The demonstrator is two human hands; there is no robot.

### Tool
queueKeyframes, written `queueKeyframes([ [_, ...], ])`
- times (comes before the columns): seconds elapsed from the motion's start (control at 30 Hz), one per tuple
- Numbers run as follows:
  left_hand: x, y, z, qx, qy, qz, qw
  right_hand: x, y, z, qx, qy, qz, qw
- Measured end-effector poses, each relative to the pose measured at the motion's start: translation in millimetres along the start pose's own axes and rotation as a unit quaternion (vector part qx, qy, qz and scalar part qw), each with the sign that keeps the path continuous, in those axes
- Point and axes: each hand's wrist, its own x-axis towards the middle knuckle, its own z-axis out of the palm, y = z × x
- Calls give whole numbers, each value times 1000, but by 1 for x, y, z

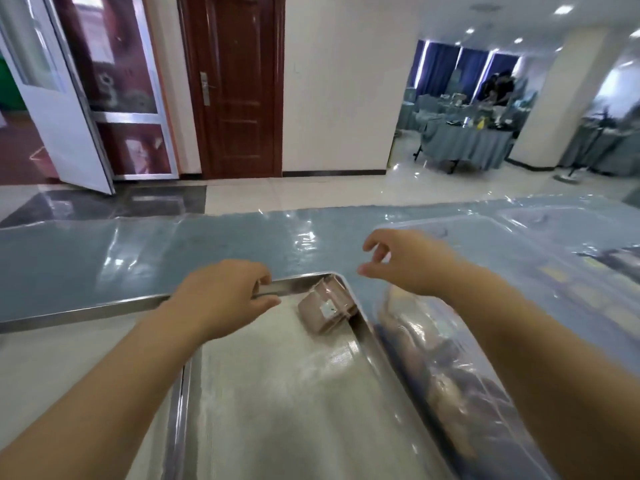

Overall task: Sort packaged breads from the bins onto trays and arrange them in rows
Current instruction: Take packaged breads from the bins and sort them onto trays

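— Starting at our left: why do we have the left hand [225, 294] on the tray [277, 393]?

— We pinch its far rim, fingers curled over the metal edge and the thumb on the inner side. We judge that this steadies or squares the tray before a row is built

— And the task's thing?

— One packaged bread [327, 310] lies in the tray's far right corner, tilted and touching the right wall. A corner is a sensible anchor for a first row, so we read the sorting as barely begun, since the rest of the tray that we can see holds nothing

— What is our right hand [408, 261] doing?

— It hangs above the table just past that corner, fingers loosely curled and grasping nothing. It is apart from the bread and above the clear bag [436, 358] beside the tray. Brownish shapes show through the bag, likely more breads, though we cannot tell for sure

— The surface?

— The table [207, 244] wears a blue cloth under glossy film, slippery-looking, which is one more reason to hold the tray

— And the room?

— A white door [59, 116] stands open at the left, then a brown wooden door [235, 84], a pale tiled floor [294, 192], and draped tables [467, 140] far to the right with blurred figures behind them
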Motion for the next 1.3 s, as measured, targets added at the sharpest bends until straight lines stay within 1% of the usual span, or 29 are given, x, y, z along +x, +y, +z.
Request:
queueKeyframes([
  [0.13, 6, 50, -11, 8, 34, 65, 997, -27, 43, -32, 20, 55, 36, 998],
  [0.23, 12, 88, -12, 0, 55, 103, 993, -43, 82, -45, 24, 68, 59, 996],
  [0.33, 21, 126, -6, -23, 60, 122, 990, -58, 125, -49, 17, 65, 73, 995],
  [0.4, 31, 153, 2, -33, 63, 129, 989, -65, 153, -48, 8, 40, 78, 996],
  [0.53, 55, 208, 22, -38, 65, 134, 988, -67, 209, -38, -30, -36, 80, 996],
  [0.67, 82, 256, 45, -28, 28, 138, 990, -61, 249, -20, -102, -114, 51, 987],
  [0.77, 100, 278, 66, -10, -5, 119, 993, -54, 260, -2, -159, -176, 10, 971],
  [0.8, 104, 283, 73, -8, -22, 110, 994, -52, 261, 4, -163, -195, -2, 967],
  [0.93, 111, 291, 89, 11, -88, 84, 993, -47, 259, 24, -135, -231, -51, 962],
  [1.03, 111, 292, 90, 44, -98, 71, 992, -48, 254, 44, -104, -270, -65, 955],
  [1.13, 110, 294, 92, 85, -104, 60, 989, -47, 251, 50, -108, -287, -75, 949],
  [1.3, 111, 296, 94, 145, -133, 46, 979, -45, 257, 34, -72, -306, -35, 949],
])
